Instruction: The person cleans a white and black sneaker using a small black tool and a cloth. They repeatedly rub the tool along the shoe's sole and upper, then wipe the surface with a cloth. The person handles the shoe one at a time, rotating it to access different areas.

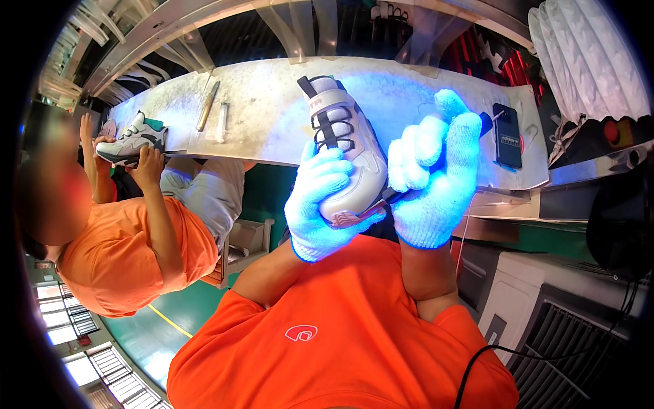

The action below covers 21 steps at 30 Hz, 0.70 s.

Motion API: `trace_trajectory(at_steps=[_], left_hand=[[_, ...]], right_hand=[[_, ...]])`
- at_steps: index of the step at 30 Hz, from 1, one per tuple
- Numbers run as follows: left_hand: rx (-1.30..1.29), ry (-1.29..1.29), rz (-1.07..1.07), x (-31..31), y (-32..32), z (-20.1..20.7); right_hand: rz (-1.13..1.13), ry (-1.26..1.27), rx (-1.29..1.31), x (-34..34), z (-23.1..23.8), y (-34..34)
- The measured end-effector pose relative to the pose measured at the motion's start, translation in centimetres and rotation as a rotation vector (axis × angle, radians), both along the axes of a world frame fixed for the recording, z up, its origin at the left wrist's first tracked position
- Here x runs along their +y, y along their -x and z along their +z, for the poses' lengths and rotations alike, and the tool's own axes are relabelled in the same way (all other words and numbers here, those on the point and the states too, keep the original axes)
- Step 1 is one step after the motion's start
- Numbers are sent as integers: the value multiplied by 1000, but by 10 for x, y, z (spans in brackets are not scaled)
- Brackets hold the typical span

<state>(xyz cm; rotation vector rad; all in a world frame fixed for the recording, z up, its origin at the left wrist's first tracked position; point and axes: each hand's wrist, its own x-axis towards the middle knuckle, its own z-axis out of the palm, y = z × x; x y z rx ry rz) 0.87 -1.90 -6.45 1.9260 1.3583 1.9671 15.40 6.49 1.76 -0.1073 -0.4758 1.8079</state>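
White lace-up sneaker (360, 165) is held at the near edge of the counter (266, 112) by the gloved left hand (310, 211); grip of the right hand (443, 177) cannot be determined

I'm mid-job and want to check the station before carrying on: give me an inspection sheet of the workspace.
Surface: pale worktable, stained in places, partly under blue light.
Job's things: white-and-gray sneaker with black laces, toe toward the person.
Clutter: slim pen-like tool and white tube on the table's left; dark phone-like device on its right.
Hands: gloved left hand grips the sneaker; gloved right hand is curled by a mostly hidden dark item, hold unclear.
Cables: black cable at lower right, ends not traceable.
Surroundings: co-worker at left holding another sneaker; gray slatted unit at lower right.
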Motion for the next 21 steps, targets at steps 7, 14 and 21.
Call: trace_trajectory(at_steps=[7, 14, 21], left_hand=[[40, -5, 25, 2, 0, 0], [65, -9, 23, 2, 0, 3], [73, 1, 25, 0, -1, 0]], right_hand=[[-68, 29, -128, 0, 2, 1], [-49, 113, -185, 3, 3, 3], [-126, 97, -356, 0, 12, 5]])
